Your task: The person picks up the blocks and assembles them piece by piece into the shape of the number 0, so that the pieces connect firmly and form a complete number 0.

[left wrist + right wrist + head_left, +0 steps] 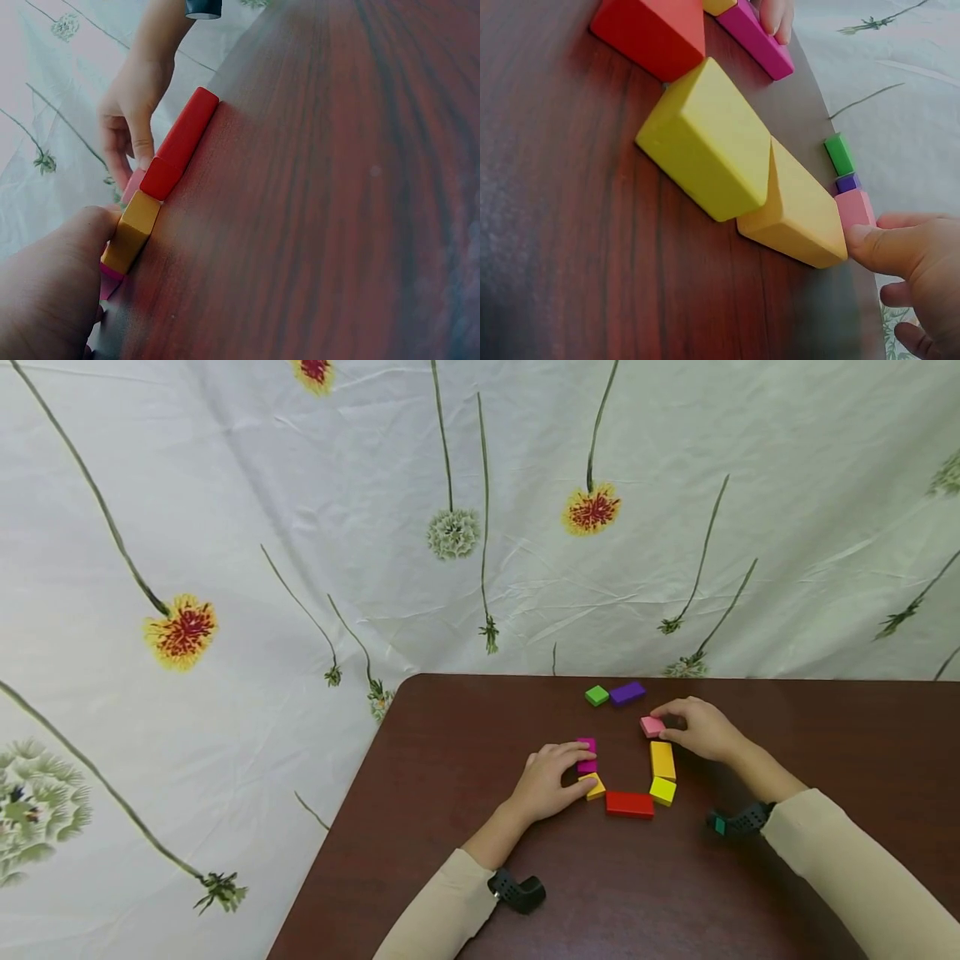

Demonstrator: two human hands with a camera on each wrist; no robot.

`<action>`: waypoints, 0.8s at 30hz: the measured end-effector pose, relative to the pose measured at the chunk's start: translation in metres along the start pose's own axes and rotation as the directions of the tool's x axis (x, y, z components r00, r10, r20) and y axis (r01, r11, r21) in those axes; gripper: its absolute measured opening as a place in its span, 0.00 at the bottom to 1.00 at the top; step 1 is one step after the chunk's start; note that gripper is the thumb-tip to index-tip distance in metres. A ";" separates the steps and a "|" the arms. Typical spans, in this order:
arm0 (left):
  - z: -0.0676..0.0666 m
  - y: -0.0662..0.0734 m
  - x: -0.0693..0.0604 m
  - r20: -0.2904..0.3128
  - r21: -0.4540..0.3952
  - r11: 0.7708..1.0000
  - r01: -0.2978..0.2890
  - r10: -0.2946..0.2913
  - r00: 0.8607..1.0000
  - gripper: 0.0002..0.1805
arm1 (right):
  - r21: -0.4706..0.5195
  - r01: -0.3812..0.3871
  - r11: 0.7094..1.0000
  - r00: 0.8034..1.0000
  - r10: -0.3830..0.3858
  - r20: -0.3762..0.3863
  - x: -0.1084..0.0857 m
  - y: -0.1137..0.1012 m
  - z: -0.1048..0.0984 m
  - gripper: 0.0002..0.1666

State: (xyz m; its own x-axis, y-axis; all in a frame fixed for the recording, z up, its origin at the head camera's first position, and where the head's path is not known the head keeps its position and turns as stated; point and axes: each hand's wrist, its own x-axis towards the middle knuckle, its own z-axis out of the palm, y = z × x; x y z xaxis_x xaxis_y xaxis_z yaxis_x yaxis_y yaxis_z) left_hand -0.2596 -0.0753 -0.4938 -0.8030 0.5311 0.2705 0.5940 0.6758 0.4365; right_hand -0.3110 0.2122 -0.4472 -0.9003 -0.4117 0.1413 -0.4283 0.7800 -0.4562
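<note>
Blocks lie in a partial ring on the dark table. My right hand (702, 729) pinches a pink block (652, 727) between thumb and finger, just beyond an orange-yellow block (663, 760). A yellow block (663, 791) sits nearer, beside a red block (630, 804). My left hand (547, 782) has its fingers on a magenta block (587, 765) and its thumb at a small orange block (596, 787). In the right wrist view, the pink block (855, 208) is between the thumb and finger of my right hand (919, 262).
At the far side of the table (825, 727) are a green block (597, 695) and a purple block (627, 693), nearly touching. Behind the table hangs a flowered cloth (360, 485). The table's left edge slants down toward the front.
</note>
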 end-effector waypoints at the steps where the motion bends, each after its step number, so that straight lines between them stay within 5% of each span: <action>1: 0.000 0.000 0.000 0.001 -0.001 1.000 0.001 -0.001 1.000 0.23 | -0.004 0.001 1.000 1.000 -0.001 0.006 0.000 0.001 0.000 0.19; 24: -0.001 0.002 0.000 0.003 0.003 1.000 0.004 -0.004 1.000 0.23 | 0.033 -0.005 0.999 0.997 0.002 0.083 -0.001 0.008 0.001 0.19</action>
State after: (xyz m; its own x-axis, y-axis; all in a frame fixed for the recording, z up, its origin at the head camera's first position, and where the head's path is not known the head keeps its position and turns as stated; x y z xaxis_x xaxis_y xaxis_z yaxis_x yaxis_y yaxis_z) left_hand -0.2586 -0.0746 -0.4922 -0.8052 0.5297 0.2665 0.5910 0.6795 0.4347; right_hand -0.3131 0.2185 -0.4522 -0.8918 -0.4475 0.0670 -0.4210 0.7662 -0.4855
